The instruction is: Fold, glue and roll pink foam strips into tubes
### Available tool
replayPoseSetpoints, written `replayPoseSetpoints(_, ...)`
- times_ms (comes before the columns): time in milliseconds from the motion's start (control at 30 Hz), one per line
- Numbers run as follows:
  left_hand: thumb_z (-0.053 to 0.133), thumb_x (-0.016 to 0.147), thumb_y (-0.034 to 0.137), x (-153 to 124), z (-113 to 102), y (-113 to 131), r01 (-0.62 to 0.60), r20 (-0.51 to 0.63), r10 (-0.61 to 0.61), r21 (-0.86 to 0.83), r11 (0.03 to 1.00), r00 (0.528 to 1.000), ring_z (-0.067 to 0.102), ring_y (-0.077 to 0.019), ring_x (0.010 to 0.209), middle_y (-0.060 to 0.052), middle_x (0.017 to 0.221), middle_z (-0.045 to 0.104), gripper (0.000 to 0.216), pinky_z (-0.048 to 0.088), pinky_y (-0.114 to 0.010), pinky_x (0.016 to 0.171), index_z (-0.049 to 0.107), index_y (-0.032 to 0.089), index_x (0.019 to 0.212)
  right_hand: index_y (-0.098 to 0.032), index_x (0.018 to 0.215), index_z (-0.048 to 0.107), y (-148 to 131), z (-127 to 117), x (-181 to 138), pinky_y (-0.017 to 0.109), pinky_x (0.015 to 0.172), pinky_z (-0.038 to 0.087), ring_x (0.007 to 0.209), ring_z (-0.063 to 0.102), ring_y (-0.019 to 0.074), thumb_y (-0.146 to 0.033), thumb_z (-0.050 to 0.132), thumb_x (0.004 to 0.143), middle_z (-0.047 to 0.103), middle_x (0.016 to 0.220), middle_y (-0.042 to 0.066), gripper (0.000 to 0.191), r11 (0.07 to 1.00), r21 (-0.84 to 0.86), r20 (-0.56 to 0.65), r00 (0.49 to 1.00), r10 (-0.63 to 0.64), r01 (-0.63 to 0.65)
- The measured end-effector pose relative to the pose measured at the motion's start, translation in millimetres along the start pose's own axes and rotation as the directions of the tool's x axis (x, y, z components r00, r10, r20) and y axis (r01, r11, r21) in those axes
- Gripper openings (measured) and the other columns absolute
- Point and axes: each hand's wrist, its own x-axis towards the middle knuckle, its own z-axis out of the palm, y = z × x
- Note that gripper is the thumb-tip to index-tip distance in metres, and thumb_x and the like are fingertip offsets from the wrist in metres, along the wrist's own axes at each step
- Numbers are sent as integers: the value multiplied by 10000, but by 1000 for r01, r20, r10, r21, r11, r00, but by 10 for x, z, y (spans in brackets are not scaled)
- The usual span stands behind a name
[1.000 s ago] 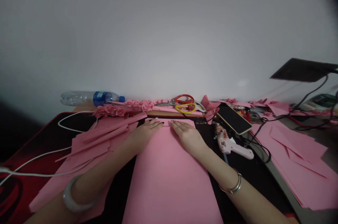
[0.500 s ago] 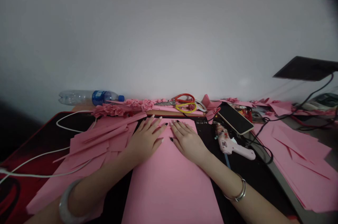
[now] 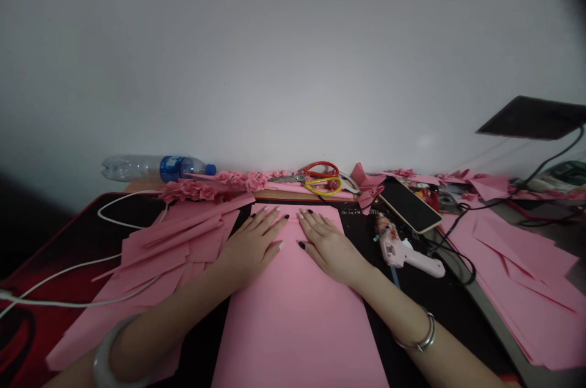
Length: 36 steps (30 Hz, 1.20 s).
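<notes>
So the left hand [image 3: 249,247] and right hand [image 3: 329,244] are both lying palm-down and flat on the far end of the pink sheet [image 3: 297,321], side by side with fingers spread, gripping nothing. The sheet lies lengthwise on the dark mat [image 3: 201,345] right in front of the person, between a pile of folded pink strips [image 3: 183,241] and a pink glue gun [image 3: 407,254]. My guess is the folding has barely begun: maybe one narrow fold under the fingertips (can't really tell), while everything nearer is smooth, matte and uncreased.
</notes>
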Motion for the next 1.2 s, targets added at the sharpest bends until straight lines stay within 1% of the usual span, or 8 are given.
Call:
replayPoseSetpoints(233, 357, 965, 368, 9, -23, 20, 7, 8, -7, -1, 1000, 1000, 295, -278, 1381, -71, 1513, 325, 499, 272, -481, 1115, 345, 228, 1444, -107, 1465, 289, 23, -11, -10, 471, 1121, 297, 1393, 280, 248, -328, 380, 972, 292, 1506, 169, 548, 999, 33, -8, 1000, 16, -16)
replayPoseSetpoints(400, 393, 946, 369, 39, -57, 105, 25, 46, -26, 25, 999, 999, 265, -328, 1383, -64, 1506, 340, 529, 271, -509, 1102, 355, 188, 1442, -96, 1435, 358, 18, -8, 16, 468, 1117, 304, 1377, 318, 252, -289, 392, 964, 343, 1486, 157, 510, 1000, -13, -22, 1000, 11, -11)
replayPoseSetpoints(567, 378, 949, 358, 69, -50, 188, 13, 44, -13, 7, 1000, 999, 241, -343, 1387, -40, 1514, 325, 522, 255, -561, 1087, 336, 217, 1450, -96, 1395, 427, 10, -26, 41, 442, 1103, 324, 1334, 397, 249, -256, 407, 958, 424, 1444, 151, 466, 999, -37, -46, 999, -4, 3)
replayPoseSetpoints(633, 371, 951, 359, 76, -36, 206, 16, 56, -16, -1, 1000, 998, 238, -345, 1388, -32, 1518, 318, 521, 259, -574, 1079, 327, 227, 1453, -105, 1310, 531, 5, -59, 78, 405, 1067, 369, 1261, 488, 240, -223, 408, 956, 520, 1373, 144, 393, 999, -3, -57, 997, 43, -43)
replayPoseSetpoints(733, 371, 950, 370, 78, -26, 218, 24, 63, -23, -11, 1000, 998, 235, -352, 1387, -28, 1520, 312, 521, 259, -577, 1078, 330, 233, 1451, -141, 1062, 674, 26, -140, 178, 346, 926, 464, 1049, 624, 224, -186, 459, 927, 678, 1145, 128, 258, 983, 93, -85, 982, 167, -159)
replayPoseSetpoints(867, 367, 950, 372, 70, -41, 226, 28, 68, -27, -19, 999, 997, 235, -351, 1387, -27, 1519, 315, 515, 248, -579, 1082, 337, 239, 1446, -146, 766, 671, 131, -232, 354, 311, 815, 462, 889, 628, 216, -137, 590, 829, 706, 854, 101, 103, 964, 170, -90, 971, 222, -205)
replayPoseSetpoints(1033, 355, 953, 374, 80, -56, 213, 31, 72, -28, -46, 998, 997, 228, -347, 1391, -37, 1520, 312, 513, 256, -591, 1073, 335, 236, 1447, -137, 729, 657, 298, -242, 522, 223, 583, 419, 625, 593, 132, -108, 641, 751, 678, 700, 29, 40, 928, 305, -12, 974, 228, -214)
replayPoseSetpoints(1200, 344, 957, 329, 123, -68, 192, 40, 67, -35, -75, 996, 997, 293, -311, 1369, -37, 1466, 416, 447, 289, -546, 1068, 434, 237, 1386, -138, 742, 684, 378, -250, 582, 200, 560, 405, 597, 589, 112, -28, 618, 693, 676, 664, 1, 137, 898, 392, 70, 980, 188, -201)
